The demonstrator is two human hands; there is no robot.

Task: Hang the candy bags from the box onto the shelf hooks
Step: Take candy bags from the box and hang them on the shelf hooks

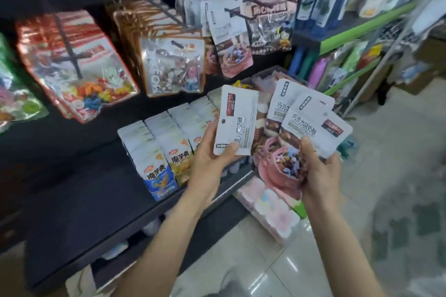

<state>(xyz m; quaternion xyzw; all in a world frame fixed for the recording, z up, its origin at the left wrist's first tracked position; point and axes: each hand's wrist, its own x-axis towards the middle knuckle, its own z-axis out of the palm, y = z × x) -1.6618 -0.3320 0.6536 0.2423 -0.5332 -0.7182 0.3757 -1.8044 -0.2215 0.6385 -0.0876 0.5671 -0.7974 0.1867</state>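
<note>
White and brown plastic candy bags fill both our hands in the head view: our left hand [212, 149] pinches one bag [235, 120] between thumb and fingers, turned back side toward us, while our right hand [318, 166] grips a fanned bunch of bags [306, 132] by their lower ends, thumb curled over the front one. We hold them in front of the shelf edge [229, 190], below the hook [239, 13] where matching bags [231, 41] already hang; the box is not something we can pick out. As we judge it, the bunch could slide apart and drop onto the tiled floor [362, 236], because the film looks slick and only the lower ends are held. The single bag could also go on back to front unless we turn it, and its small hang hole could miss the hook tip or tear. Each bag is flat and glossy, white at the top with dark print and a slot, and shows a pink cup of sweets lower down. Packs of snacks [156, 157] stand on the shelf beside our left hand.
</note>
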